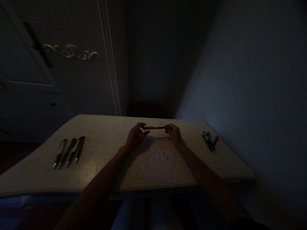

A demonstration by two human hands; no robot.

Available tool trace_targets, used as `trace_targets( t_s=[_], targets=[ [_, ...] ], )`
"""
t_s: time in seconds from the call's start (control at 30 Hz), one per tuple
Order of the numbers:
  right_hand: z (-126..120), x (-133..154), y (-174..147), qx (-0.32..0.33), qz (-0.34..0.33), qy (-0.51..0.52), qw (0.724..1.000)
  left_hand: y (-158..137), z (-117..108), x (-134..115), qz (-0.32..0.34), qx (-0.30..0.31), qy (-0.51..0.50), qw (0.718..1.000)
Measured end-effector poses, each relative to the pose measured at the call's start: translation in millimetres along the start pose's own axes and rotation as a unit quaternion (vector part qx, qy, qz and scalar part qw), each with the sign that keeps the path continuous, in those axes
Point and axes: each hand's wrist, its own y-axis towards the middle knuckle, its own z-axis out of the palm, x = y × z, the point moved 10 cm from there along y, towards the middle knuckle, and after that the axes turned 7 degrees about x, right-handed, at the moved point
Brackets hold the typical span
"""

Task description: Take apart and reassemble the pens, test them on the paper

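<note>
A red and black pen [155, 127] lies level in the air between my two hands, above the top edge of a sheet of paper. My right hand [174, 133] is closed on the pen's right end. At the other end, my left hand [135, 136] has the tip between its fingers and its thumb, which stretches out just below the pen. Beneath them, the sheet of paper [157, 159] lies on the table and is covered in dense drawn or printed lines, too dim to make out.
On the left of the pale table [103, 153] several pens [70, 153] lie side by side. A smaller bunch of pens [209, 142] rests near the right edge. A wall [251, 80] rises at the right, and a panelled door or cabinet [79, 83] stands behind on the left.
</note>
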Motion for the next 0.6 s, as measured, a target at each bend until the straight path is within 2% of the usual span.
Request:
trace_targets(
  t_s=[0.1, 0.27, 0.4, 0.6],
  targets=[
    [0.2, -1.0, 0.0, 0.001, 0.003, -0.001, 1.000, 1.1, 1.7, 0.2, 0.010, 0.007, 0.029, 0.999],
    [3.1, 0.7, 0.5, 0.011, -0.009, 0.010, 1.000, -0.6, 1.8, 2.7, -0.037, 0.031, 0.050, 0.998],
    [5.2, 1.8, 0.0, 0.018, -0.007, 0.022, 1.000, -3.7, -1.0, 3.4, -0.074, 0.026, 0.043, 0.996],
    [3.7, 1.4, 0.6, 0.014, -0.004, 0.020, 1.000, -3.3, 1.7, 6.6, -0.083, 0.039, 0.005, 0.996]
  ],
)
